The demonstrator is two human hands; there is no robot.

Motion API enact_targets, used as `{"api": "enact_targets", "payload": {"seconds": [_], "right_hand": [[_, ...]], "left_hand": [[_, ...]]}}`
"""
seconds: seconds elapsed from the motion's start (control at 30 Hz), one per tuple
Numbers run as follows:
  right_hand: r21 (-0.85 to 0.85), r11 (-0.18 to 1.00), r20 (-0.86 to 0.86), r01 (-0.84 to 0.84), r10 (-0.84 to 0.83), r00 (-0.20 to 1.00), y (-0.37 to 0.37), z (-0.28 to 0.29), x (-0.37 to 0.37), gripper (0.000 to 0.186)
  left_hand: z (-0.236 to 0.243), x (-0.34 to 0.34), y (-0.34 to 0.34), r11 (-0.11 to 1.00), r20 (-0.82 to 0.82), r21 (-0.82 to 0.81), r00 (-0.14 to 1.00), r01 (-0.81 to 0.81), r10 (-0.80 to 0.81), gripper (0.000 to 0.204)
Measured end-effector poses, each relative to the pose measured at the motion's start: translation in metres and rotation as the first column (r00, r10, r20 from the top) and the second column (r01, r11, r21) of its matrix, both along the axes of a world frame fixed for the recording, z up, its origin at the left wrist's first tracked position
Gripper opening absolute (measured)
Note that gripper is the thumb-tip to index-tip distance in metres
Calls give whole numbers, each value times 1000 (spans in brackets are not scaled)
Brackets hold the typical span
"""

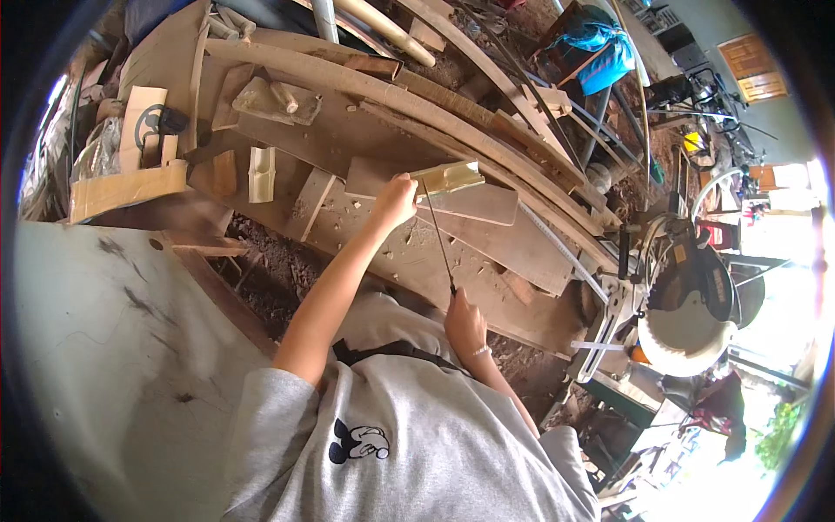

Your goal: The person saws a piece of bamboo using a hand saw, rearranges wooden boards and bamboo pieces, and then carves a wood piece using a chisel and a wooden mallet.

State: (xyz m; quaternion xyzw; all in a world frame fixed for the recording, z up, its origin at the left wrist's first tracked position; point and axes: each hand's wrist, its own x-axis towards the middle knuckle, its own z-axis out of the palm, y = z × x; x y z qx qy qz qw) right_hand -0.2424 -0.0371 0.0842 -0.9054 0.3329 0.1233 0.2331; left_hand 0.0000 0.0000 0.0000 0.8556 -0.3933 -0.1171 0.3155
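The left arm [335, 291] reaches out from the body [417, 426], looks almost straight, and points to about 1 o'clock. Past the left wrist [381, 222], the left hand [397, 200] is a bit above the middle, between 11 and 12 o'clock. Its fingers [407, 193] are curled in to grip. The right arm [511, 391] is lower down and leans toward 11 o'clock. The right hand [466, 322] is below the middle, near 5 o'clock, closer to the body than the other one. It makes a fist. The two hands do not touch, and the left one is at 11 o'clock from the right one.
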Motion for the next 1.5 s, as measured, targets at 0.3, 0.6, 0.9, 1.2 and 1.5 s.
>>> {"api": "enact_targets", "payload": {"seconds": [0.3, 0.6, 0.9, 1.2, 1.5], "right_hand": [[3, 1000, 20, -9, 9, 1000, 7, 8, 7, 11], [-4, 1000, 61, 14, -14, 998, 6, 9, -11, 15], [50, 998, 18, 33, -34, 999, -4, 25, -16, 13], [11, 1000, 1, 17, -17, 1000, 4, 6, 7, 12], [-29, 999, 41, 22, -21, 999, -2, 2, 9, 17]], "left_hand": [[-4, 10, 2, 991, 39, -122, 998, -51, 56, 10], [-5, 1, 1, 995, 81, -98, 996, -26, 34, 9], [-3, -13, 2, 999, 176, -27, 984, -31, 35, 13], [-4, -9, 0, 999, 133, -5, 990, -44, 45, 12], [-3, -13, -9, 998, 228, 29, 972, -59, 51, 17]]}}
